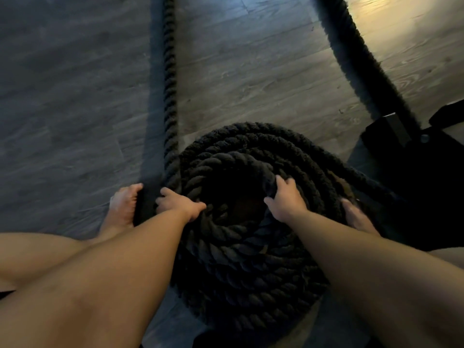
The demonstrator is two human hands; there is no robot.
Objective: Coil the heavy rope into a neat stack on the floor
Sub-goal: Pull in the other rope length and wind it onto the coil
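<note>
A thick black twisted rope [251, 259] lies in a round stack of several coils on the grey wood floor, directly below me. My left hand [179, 203] grips the top coil on the stack's left side. My right hand [285, 197] grips the top coil on the right of the dark centre hole. One straight length of rope [169, 71] runs from the stack's left edge to the top of the view. A second length [356, 54] slants from the upper right down toward the black base.
My bare feet stand on either side of the stack, the left foot [123, 209] on the floor, the right foot [356, 217] against the coils. A black metal base [386, 131] with a bolt sits at right. Bright light falls on the floor at top right.
</note>
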